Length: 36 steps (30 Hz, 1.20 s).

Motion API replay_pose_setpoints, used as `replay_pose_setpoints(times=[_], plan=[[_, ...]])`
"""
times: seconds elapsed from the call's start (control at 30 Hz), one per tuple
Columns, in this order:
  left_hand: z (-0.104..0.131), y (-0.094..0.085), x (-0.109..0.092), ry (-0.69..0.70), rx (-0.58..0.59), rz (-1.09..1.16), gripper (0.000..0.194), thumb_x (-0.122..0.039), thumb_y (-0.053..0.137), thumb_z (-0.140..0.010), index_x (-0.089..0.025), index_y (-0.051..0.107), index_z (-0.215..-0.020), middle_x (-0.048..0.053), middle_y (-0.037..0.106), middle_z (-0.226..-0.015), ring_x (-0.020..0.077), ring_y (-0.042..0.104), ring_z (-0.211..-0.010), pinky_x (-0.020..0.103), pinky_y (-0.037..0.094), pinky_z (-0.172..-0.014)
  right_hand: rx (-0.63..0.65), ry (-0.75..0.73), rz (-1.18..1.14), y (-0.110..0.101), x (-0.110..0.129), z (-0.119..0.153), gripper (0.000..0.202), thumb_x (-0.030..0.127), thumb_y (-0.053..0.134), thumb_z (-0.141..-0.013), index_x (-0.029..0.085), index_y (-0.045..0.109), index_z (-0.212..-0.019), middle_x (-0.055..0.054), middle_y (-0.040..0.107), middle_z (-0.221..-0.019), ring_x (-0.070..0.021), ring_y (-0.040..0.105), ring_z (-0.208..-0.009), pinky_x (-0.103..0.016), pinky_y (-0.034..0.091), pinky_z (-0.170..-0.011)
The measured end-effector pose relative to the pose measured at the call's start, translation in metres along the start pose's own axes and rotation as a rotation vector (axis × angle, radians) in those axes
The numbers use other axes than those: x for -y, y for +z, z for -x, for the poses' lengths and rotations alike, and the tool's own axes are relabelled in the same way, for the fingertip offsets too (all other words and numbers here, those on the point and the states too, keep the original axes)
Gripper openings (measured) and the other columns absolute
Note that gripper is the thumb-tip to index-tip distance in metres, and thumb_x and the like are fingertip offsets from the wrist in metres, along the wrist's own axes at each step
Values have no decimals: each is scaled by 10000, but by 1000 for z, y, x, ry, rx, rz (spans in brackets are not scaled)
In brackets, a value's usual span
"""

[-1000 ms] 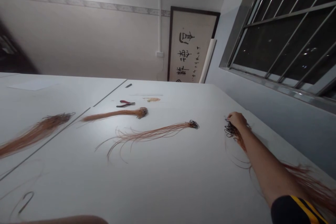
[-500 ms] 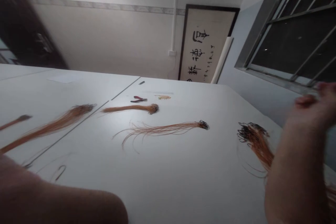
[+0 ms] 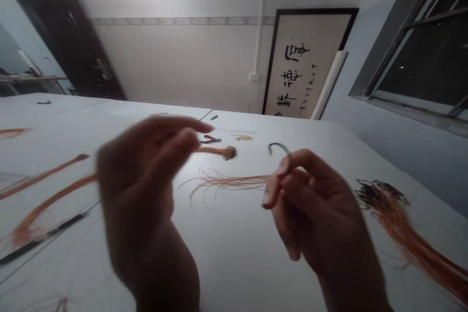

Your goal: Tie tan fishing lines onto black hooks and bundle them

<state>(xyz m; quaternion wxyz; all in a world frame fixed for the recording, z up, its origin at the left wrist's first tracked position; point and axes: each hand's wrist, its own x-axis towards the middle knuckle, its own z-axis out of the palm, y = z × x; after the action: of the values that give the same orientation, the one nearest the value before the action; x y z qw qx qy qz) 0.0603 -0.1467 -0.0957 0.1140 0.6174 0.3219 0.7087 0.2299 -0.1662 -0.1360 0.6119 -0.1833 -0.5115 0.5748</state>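
Observation:
My right hand (image 3: 314, 200) is raised at right of centre, thumb and fingertips pinched on a dark fish hook (image 3: 280, 146) whose bend sticks up above them. My left hand (image 3: 146, 170) is up at left of centre, thumb and index finger drawn together. Whatever it may hold is too small or blurred to see. Behind the right hand lies a thin bundle of orange fishing line (image 3: 234, 182), its right end hidden. To the right sits a thick bundle of dark hooks (image 3: 382, 195) on orange line.
Several more orange line bundles lie on the white table (image 3: 234, 253), one with a hooked end (image 3: 229, 152) near red-handled pliers (image 3: 211, 139). A dark strip (image 3: 47, 239) lies at lower left. A wall stands behind, with a window (image 3: 431, 58) at right.
Both hands have come in to the middle: my right from the far right by the window, my left up from the lower left. A hook now shows in my right fingers. The view has shifted left.

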Motion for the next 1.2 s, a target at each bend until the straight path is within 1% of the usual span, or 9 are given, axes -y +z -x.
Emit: replay_pose_setpoints(times=[0.07,0.13,0.2,0.27,0.47,0.67,0.87,1.0,1.2], plan=[[-6,-3,6,-13,196,-9,109,-263,691,-867,-236,730,-965,-28,710,-937,124,651,-878,201,542,-754,40,79,-13,1,-16,-11,65,281,614,-949,221,606,-927,6,697,-775,-15,500,-342,-115,289,-324],[-10,-4,13,-38,354,-38,195,-291,697,-870,-274,714,-1064,-26,710,-1061,147,657,-995,235,552,-856,43,105,25,-5,-25,-19,90,291,643,-932,209,611,-920,-1,707,-783,-6,480,-325,-116,253,-317],[-11,-3,16,-74,417,-77,215,-320,684,-882,-291,702,-1094,-18,703,-1122,174,656,-1059,296,548,-933,39,112,57,-12,-30,-23,105,304,665,-917,209,619,-920,-9,721,-790,5,438,-304,-121,218,-305],[-10,-1,16,-91,463,-101,224,-344,688,-877,-295,705,-1096,-14,716,-1095,183,679,-1013,316,575,-897,30,106,64,-16,-31,-25,110,310,678,-907,214,628,-926,-14,733,-800,10,397,-293,-128,203,-293],[-4,4,17,-59,463,-240,202,-360,713,-858,-339,719,-1059,-66,727,-1038,137,676,-1004,265,552,-932,-3,70,94,-15,-31,-24,120,311,703,-886,213,640,-915,-20,747,-802,4,393,-299,-136,252,-291],[-2,5,20,-83,509,-302,207,-374,700,-867,-349,711,-1072,-79,735,-1010,111,677,-1003,208,560,-832,-23,59,98,-8,-36,-24,125,304,711,-879,212,631,-902,9,730,-782,3,417,-310,-134,276,-301],[-4,8,20,-89,506,-288,158,-337,716,-854,-332,734,-1010,-73,742,-992,129,692,-980,222,562,-828,-5,100,26,-8,-37,-23,134,283,717,-878,217,600,-882,0,742,-820,-3,436,-307,-146,257,-306],[-5,8,19,-80,527,-256,98,-339,711,-859,-291,743,-938,-58,747,-906,119,711,-867,195,562,-741,20,105,26,-7,-35,-21,137,281,715,-877,221,596,-908,-10,745,-858,-16,471,-329,-150,292,-313],[-5,5,19,-92,506,-147,117,-317,700,-869,-263,737,-966,-28,747,-929,140,710,-906,206,580,-765,35,104,69,-4,-30,-19,212,257,771,-823,226,568,-880,13,729,-853,-34,507,-363,-173,336,-330]])
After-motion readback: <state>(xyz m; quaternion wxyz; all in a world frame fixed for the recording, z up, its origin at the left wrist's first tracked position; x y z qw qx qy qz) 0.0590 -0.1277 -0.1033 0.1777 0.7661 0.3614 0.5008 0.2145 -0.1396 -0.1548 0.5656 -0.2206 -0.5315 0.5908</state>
